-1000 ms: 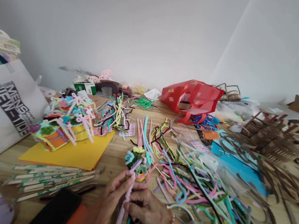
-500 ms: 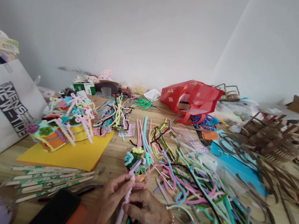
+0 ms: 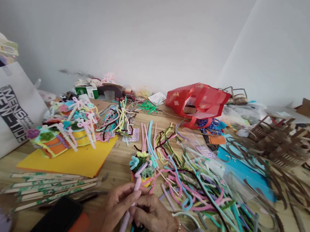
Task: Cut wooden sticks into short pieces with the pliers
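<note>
At the front middle of the table, my left hand (image 3: 120, 205) pinches a fuzzy lilac pipe cleaner stick (image 3: 124, 223) between thumb and fingers. My right hand (image 3: 153, 215), with a beaded bracelet at its wrist, closes its thumb and fingertips on the same stick a little lower down. The stick's upper end overlaps a small basket of pipe cleaner flowers (image 3: 143, 165) just beyond my hands, in blue, green and yellow. Whether the two touch I cannot tell. Part of the basket is hidden behind my fingers.
Loose pipe cleaners (image 3: 204, 195) spread across the right. Finished flower baskets (image 3: 65, 128) sit on yellow sheets (image 3: 87, 164) at left, near wrapped sticks (image 3: 53, 190) and a black phone (image 3: 56, 218). A red bag (image 3: 196, 99), brown baskets (image 3: 284, 143) and a white bag (image 3: 0, 114) stand around.
My left fingers have slid slightly down the lilac stick, showing more of its upper part. My right hand stays nearly in place, still holding the stick.
</note>
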A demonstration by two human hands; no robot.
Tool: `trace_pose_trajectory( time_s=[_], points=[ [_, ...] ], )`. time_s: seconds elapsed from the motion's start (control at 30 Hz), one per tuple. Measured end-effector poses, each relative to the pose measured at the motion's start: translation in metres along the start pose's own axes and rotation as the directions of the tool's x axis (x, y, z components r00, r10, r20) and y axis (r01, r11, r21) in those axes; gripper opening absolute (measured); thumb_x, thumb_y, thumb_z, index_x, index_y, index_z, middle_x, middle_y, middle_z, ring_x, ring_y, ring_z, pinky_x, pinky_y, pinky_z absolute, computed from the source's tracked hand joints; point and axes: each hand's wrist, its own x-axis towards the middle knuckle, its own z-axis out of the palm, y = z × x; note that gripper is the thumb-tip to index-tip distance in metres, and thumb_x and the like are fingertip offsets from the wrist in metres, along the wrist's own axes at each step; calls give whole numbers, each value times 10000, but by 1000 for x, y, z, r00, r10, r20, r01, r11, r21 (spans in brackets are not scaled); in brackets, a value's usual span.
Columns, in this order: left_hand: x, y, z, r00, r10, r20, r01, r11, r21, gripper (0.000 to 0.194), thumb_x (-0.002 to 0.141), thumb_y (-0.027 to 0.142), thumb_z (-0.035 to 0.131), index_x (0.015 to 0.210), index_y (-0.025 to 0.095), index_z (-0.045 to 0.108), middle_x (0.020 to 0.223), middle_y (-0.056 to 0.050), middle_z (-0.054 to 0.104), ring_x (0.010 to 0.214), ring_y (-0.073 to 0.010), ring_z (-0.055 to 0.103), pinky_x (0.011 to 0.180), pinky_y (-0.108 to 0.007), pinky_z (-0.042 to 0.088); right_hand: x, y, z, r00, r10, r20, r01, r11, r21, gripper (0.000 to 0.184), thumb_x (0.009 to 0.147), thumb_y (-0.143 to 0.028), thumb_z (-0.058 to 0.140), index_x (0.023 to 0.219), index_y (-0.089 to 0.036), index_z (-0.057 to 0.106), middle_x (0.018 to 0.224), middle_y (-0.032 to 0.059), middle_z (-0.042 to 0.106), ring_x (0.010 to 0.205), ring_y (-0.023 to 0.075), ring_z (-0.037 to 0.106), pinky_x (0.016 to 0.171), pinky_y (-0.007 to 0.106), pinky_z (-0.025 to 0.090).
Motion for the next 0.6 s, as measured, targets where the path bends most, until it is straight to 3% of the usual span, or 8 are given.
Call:
trace_pose_trajectory(
  time_s=[0.1, 0.27, 0.4, 0.6],
  points=[
    [-1, -1, -5, 1000, 12, -9, -11, 997, 76, 454, 773, 538, 632, 1001, 152, 706, 721, -49, 700, 498, -151, 599, 483, -241, 489, 0, 0, 0, 1000, 13, -24, -13, 1000, 23, 412, 914, -456, 516, 727, -112, 644, 577, -16, 520, 492, 74, 448, 477, 185, 339],
    [0, 7, -13, 979, 148, -143, -119, 973, 196, 369, 780, 502, 632, 914, 170, 720, 846, -67, 730, 835, -233, 658, 847, -314, 501, 0, -2, 0, 993, 82, -87, -79, 996, 39, 304, 850, -387, 604, 704, -120, 618, 601, -7, 560, 500, 76, 461, 469, 180, 333],
    [3, 13, -19, 946, 210, -248, -157, 964, 216, 347, 772, 492, 641, 877, 168, 707, 784, -48, 709, 839, -233, 641, 820, -295, 485, -1, -3, -1, 984, 123, -128, -120, 992, 34, 243, 829, -347, 618, 736, -122, 628, 619, 2, 598, 517, 83, 489, 479, 179, 339],
    [9, 22, -24, 879, 316, -357, -259, 945, 199, 320, 768, 491, 663, 742, 172, 665, 664, 10, 576, 698, -163, 544, 693, -235, 439, -2, -4, -1, 979, 136, -150, -128, 990, 62, 214, 818, -326, 624, 753, -123, 636, 634, 8, 615, 530, 90, 513, 486, 183, 361]
  ],
)
